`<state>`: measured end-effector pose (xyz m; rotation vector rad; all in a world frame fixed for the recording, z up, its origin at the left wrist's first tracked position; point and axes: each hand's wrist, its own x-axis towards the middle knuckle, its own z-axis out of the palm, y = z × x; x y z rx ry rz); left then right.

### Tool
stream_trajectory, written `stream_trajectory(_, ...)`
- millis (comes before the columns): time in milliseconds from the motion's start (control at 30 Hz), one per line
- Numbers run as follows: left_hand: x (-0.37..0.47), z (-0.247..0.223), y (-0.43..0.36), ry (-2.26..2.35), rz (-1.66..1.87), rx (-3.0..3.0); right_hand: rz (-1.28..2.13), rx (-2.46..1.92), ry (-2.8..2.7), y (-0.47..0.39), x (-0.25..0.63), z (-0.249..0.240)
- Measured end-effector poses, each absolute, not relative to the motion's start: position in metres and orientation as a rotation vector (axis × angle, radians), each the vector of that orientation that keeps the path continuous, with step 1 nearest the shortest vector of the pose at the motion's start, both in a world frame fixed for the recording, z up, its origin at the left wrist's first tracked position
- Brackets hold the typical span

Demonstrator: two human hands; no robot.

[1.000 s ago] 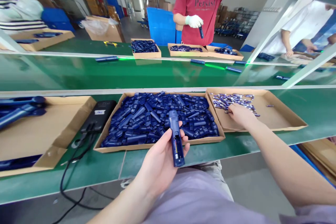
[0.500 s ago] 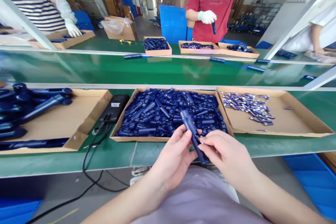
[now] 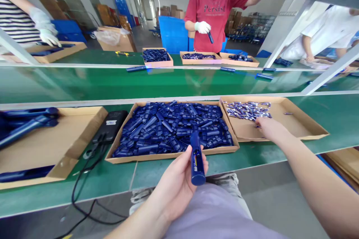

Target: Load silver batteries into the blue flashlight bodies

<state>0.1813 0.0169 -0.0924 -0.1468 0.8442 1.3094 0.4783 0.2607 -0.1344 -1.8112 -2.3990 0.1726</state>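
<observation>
My left hand (image 3: 179, 183) is wrapped around a dark blue plastic tube (image 3: 198, 164), held tilted above the table's front edge. An open slot in the tube's side faces up, with small metallic and yellowish bits inside. My right hand (image 3: 270, 130) reaches into the right cardboard tray (image 3: 297, 129), its thumb and fingertips pinched at a small blue-and-silver part (image 3: 256, 126). Several similar small parts (image 3: 244, 110) lie heaped beside it. In front of me a middle cardboard tray (image 3: 174, 155) is filled with dark blue plastic pieces (image 3: 171, 127).
A left cardboard tray (image 3: 70, 134) holds larger blue tubes (image 3: 30, 127). Next to it lies a black power bank (image 3: 110, 125) with cables hanging off the table. Beyond runs a green conveyor belt (image 3: 168, 86) carrying blue tubes. Across it, co-workers (image 3: 207, 15) stand at more trays.
My right hand has left the tube and moved right to the small parts in the right tray. My left hand has turned the tube so its slot faces me. The view has shifted.
</observation>
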Motion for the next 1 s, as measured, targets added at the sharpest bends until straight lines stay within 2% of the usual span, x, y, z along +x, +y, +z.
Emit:
stream_trajectory(100, 0.186, -0.094, 0.015, 0.847, 1.311, -0.060, 0.262, -1.766, -2.404, 0.262, 0.472, -0.132)
stream_trajectory(200, 0.190, -0.095, 0.015, 0.864, 1.322, 0.019, 0.378, -1.603, -2.353, 0.224, 0.438, -0.115)
stream_trajectory(267, 0.193, -0.096, 0.016, 0.864, 1.322, 0.065, 0.587, -1.405, -2.309, 0.181, 0.407, -0.101)
stream_trajectory(333, 0.195, -0.099, 0.017, 0.851, 1.333, 0.119, 1.078, -1.085, -2.058, 0.135, 0.376, -0.091)
stream_trajectory(433, 0.195, -0.103, 0.017, 0.842, 1.362, 0.208, 1.253, -0.991, -1.949, 0.089, 0.344, -0.085)
stream_trajectory(500, 0.194, -0.105, 0.016, 0.847, 1.364, 0.256, 1.215, -0.993, -2.039, 0.080, 0.336, -0.086)
stream_trajectory(567, 0.193, -0.106, 0.015, 0.857, 1.354, 0.290, 1.037, -0.906, -2.201, 0.080, 0.336, -0.090)
stream_trajectory(700, 0.190, -0.106, 0.013, 0.867, 1.358, 0.307, 0.370, -0.589, -2.502, 0.081, 0.344, -0.099)
stream_trajectory(767, 0.188, -0.106, 0.011, 0.891, 1.362, 0.298, 0.144, -0.481, -2.577, 0.077, 0.346, -0.102)
stream_trajectory(867, 0.186, -0.106, 0.009, 0.926, 1.363, 0.290, 0.094, -0.362, -2.604, 0.071, 0.346, -0.101)
stream_trajectory(1000, 0.182, -0.101, 0.008, 0.936, 1.425, 0.246, 0.328, -0.315, -2.531, 0.094, 0.348, -0.097)
